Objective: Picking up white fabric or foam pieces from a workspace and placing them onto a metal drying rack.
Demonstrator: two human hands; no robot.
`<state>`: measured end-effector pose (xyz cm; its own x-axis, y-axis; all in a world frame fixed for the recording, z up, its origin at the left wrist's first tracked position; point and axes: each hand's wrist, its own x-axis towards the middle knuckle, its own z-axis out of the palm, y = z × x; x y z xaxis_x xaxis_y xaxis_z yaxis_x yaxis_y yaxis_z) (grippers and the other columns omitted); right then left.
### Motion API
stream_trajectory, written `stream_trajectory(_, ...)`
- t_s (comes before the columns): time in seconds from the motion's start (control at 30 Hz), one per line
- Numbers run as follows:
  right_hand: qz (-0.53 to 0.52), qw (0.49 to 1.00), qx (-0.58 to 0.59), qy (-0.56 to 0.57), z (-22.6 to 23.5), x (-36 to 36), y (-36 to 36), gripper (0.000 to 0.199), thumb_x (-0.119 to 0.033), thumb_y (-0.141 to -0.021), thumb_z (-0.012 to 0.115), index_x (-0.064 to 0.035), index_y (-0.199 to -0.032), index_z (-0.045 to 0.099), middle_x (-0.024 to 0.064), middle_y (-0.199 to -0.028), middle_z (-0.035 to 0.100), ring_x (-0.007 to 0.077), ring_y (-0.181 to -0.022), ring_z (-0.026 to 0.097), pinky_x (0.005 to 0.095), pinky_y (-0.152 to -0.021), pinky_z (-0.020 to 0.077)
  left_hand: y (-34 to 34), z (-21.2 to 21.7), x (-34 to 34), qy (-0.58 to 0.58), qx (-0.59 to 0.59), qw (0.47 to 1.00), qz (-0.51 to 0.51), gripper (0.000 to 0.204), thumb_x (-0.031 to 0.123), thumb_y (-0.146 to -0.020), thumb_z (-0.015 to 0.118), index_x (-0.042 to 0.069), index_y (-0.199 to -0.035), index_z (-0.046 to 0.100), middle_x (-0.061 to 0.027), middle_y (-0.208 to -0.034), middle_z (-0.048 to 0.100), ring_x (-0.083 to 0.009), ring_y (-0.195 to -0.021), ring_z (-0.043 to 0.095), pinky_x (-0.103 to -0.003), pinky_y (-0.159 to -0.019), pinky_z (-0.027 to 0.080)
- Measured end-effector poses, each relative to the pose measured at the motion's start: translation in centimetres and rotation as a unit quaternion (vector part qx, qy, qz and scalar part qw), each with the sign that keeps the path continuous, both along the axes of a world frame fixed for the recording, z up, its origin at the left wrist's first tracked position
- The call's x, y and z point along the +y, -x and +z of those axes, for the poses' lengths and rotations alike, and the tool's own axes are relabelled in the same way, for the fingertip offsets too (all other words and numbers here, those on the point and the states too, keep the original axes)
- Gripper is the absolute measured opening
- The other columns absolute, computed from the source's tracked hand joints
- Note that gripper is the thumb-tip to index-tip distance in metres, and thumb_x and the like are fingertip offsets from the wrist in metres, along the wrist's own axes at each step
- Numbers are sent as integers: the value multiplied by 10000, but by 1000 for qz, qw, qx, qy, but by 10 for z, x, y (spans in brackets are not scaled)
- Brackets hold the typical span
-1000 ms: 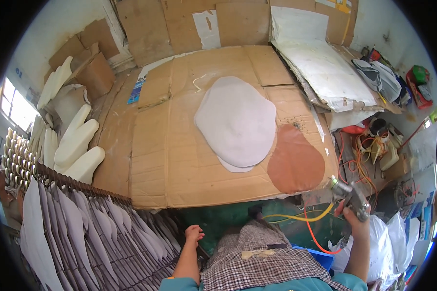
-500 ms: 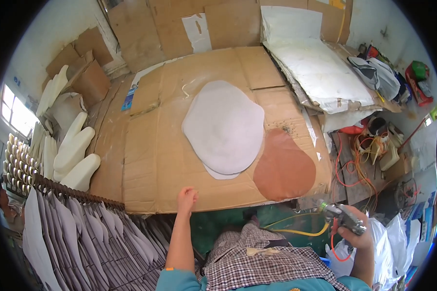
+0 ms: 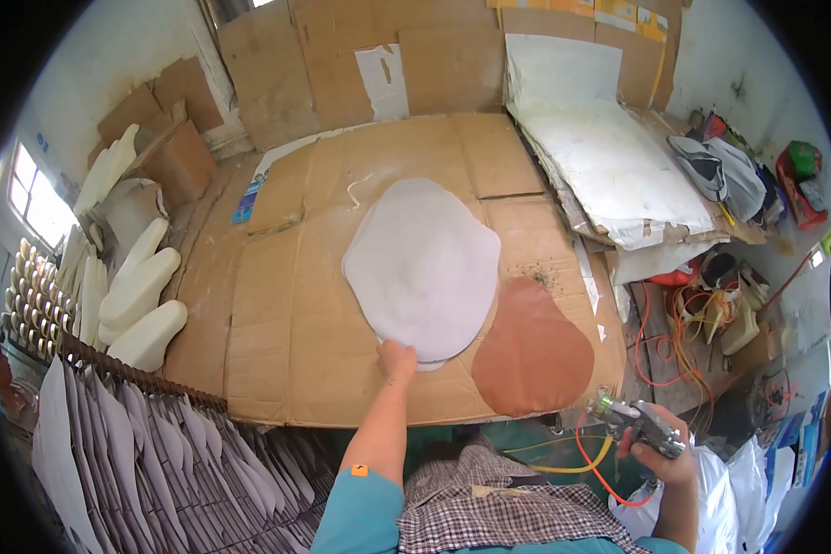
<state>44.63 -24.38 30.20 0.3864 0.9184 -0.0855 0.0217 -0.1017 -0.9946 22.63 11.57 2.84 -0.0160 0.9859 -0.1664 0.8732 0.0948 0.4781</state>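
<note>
A pale grey, rounded fabric-like sheet (image 3: 423, 268) lies on the cardboard-covered table (image 3: 268, 323), with the edge of another sheet showing under its near side. My left hand (image 3: 397, 361) is at that near edge, fingers closed on the rim; the fingertips are partly hidden. To the right, my right hand (image 3: 667, 454) is wrapped around the handle of a metal spray gun (image 3: 642, 425). The gun points left, just off the table's near right corner. Beside the grey sheet lies a brown, pear-shaped piece (image 3: 534, 351), flat on the cardboard.
Many grey sheets (image 3: 148, 443) hang from a rack at the near left. Cream foam pieces (image 3: 143, 295) stand along the left side. A stack of white sheets (image 3: 609, 148) is at the far right. Orange hoses (image 3: 683, 319) tangle below it, and a yellow hose (image 3: 577, 466) trails near my waist.
My left hand has moved forward and right from the table's near edge to the grey sheet's rim. The spray gun, still in my right hand, has shifted slightly left.
</note>
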Motion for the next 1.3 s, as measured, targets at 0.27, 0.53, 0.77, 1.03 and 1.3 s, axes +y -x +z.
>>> stream_trajectory(0.27,-111,990,-14,-86,-15,45,-17,459,-66,-745,607,47,-1158,442,86,-795,581,154,-681,583,282,-628,487,-9,3,5,82,20,996,38,234,207,-752,587,21,-885,634,-179,-947,624,-344,-907,599,-422,-751,492)
stream_trajectory(0.53,-20,998,-23,-49,-14,23,-22,499,-83,-708,636,50,-1154,456,92,-790,581,150,-675,585,282,-613,484,-5,-18,15,8,-158,986,58,109,122,-732,571,15,-751,584,-135,-747,618,-282,-743,607,-408,-705,498)
stream_trajectory(0.77,-56,998,-9,-6,-8,12,-27,496,-66,-705,638,53,-1151,457,73,-800,583,152,-683,590,282,-636,491,-11,-28,9,191,-653,673,290,224,65,-762,569,43,-975,504,-125,-986,545,-285,-878,558,-454,-683,490)
stream_trajectory(1.03,-85,995,3,-51,-14,29,-20,509,-93,-704,663,47,-1150,460,81,-773,586,162,-670,593,293,-630,490,-29,-29,2,214,-630,675,319,330,8,-764,552,47,-1057,405,-130,-1081,502,-301,-935,542,-486,-714,500)
stream_trajectory(1.3,-96,994,-15,-45,-12,28,-10,469,-91,-729,634,49,-1140,456,85,-766,585,164,-666,590,304,-633,491,-30,-9,-1,191,-649,684,273,405,-60,-740,501,57,-1112,389,-130,-1122,482,-286,-961,538,-448,-688,520)
